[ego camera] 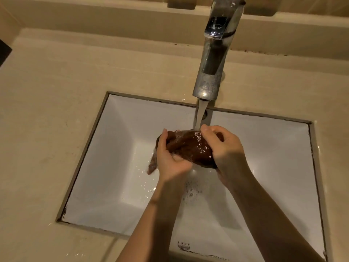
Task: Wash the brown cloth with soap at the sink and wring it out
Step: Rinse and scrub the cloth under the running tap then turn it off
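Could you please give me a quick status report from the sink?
Left hand and right hand both gripping the brown cloth. Cloth bunched, wet, under the running tap, over the sink. Nothing in the way.

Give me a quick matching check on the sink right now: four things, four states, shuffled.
Things:
1. faucet
2. brown cloth
3. sink basin
4. left hand

States:
A. white, with suds near the bottom
B. running a stream of water
C. gripping one end of the cloth
D. bunched up and wet under the stream

Pairs: 1-B, 2-D, 3-A, 4-C
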